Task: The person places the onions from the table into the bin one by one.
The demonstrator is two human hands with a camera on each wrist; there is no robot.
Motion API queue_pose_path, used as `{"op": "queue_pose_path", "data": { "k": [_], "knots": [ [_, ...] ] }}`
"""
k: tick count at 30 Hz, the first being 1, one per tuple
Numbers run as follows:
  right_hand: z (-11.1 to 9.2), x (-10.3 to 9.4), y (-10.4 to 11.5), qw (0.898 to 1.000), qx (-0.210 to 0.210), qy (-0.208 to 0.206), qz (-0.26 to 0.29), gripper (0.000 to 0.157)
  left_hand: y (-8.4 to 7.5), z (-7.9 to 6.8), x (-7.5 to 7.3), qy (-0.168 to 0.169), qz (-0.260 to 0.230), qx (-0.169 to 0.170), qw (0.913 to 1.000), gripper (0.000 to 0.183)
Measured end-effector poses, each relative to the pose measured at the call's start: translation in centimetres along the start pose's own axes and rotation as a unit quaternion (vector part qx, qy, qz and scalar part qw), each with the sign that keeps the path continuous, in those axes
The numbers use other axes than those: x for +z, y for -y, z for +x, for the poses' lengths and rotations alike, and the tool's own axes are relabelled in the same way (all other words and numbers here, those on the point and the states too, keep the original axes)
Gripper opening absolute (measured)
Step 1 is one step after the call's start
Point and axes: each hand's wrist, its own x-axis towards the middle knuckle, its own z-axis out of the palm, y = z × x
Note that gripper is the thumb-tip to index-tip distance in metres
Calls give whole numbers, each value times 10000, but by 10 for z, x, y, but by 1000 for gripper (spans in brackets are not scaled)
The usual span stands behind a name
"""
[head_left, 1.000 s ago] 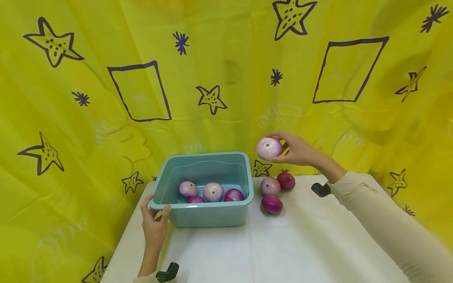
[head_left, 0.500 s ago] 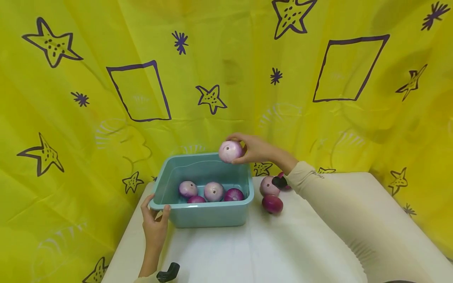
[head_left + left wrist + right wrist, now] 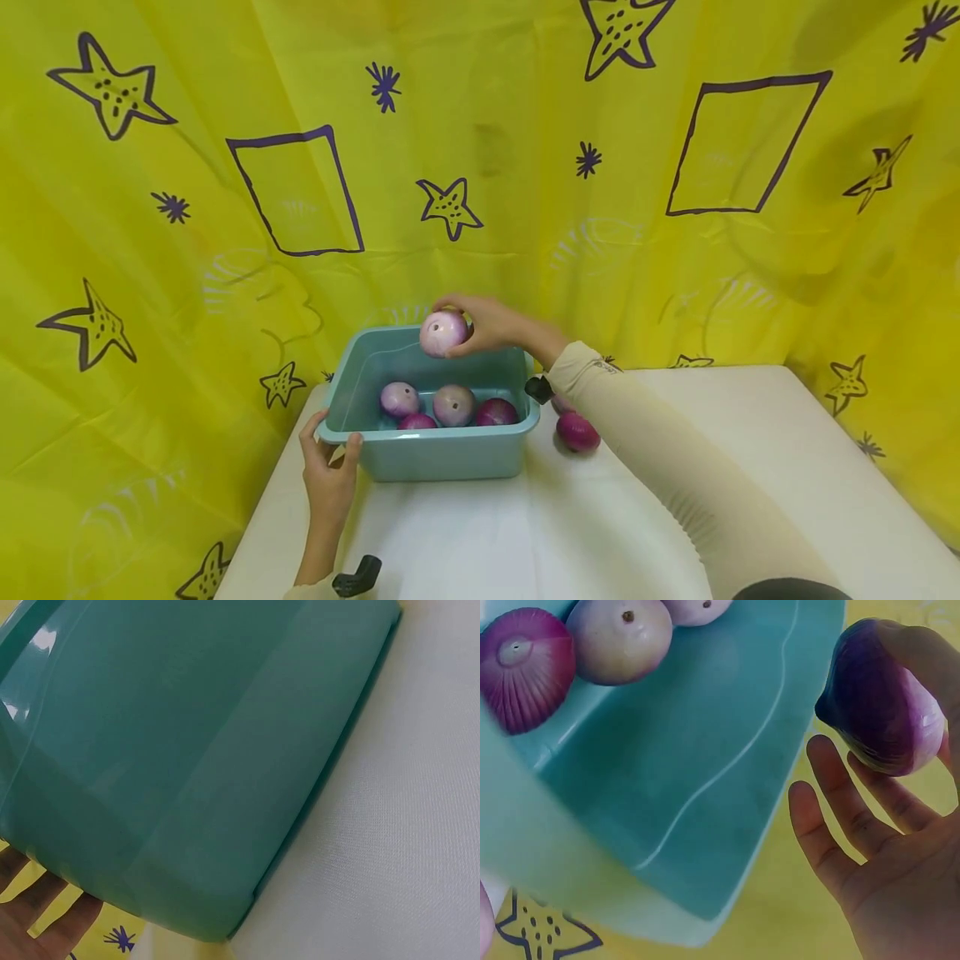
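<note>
The counter (image 3: 450,537) carries a blue-green tub (image 3: 450,458) set upright, probably for easy reach from above. The right sleeve (image 3: 667,450) partly hides the loose onions (image 3: 577,432) lying just right of the tub. The left hand (image 3: 330,479) grips the near-left corner, likely steadying it. The right hand (image 3: 483,323) has its fingers around a pale onion (image 3: 443,334) above the tub, seemingly high enough to clear the rim; four more onions (image 3: 453,406) lie inside.

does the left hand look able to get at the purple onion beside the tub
Probably not: the left hand grips the tub by its near-left corner, and the tub stands between it and the onion.
</note>
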Motion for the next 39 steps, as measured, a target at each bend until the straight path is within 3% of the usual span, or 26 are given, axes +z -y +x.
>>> {"op": "queue_pose_path", "data": {
  "k": [12, 20, 39],
  "knots": [
    [10, 19, 2, 9994, 34, 355, -34, 66, -1, 0, 0, 6, 24, 61, 10000, 65],
    [13, 22, 3, 9960, 323, 837, -62, 87, -1, 0, 1, 29, 37, -24, 10000, 65],
    [0, 11, -3, 9971, 195, 738, -24, 85, -2, 1, 0, 26, -40, -41, 10000, 66]
  ]
}}
